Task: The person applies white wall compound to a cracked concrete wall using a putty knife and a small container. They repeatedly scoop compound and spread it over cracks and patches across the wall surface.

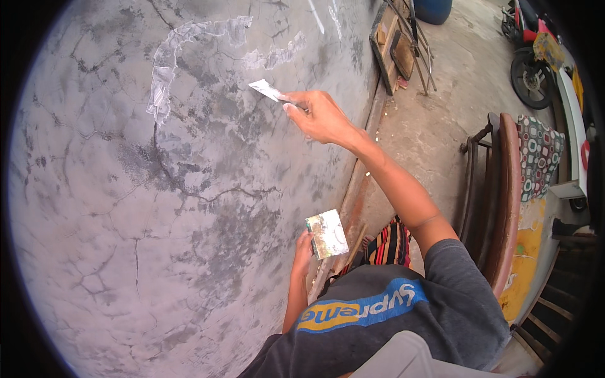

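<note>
My right hand (315, 116) grips a putty knife (263, 88) whose pale, smeared blade is held at the grey cracked wall (208, 239); whether it touches the surface I cannot tell. Rough white patches (161, 94) of filler mark the wall above and left of the blade. My left hand (302, 249) is lower down beside the wall, holding a small square board (327, 234) with a whitish, stained top.
A concrete floor (422, 120) runs along the wall's foot. At the right stand a brown wooden bench (507, 208), a patterned cloth (539, 154) and a parked motorbike (532, 79). Wooden boards (397, 47) lean near a blue barrel (432, 9) at the top.
</note>
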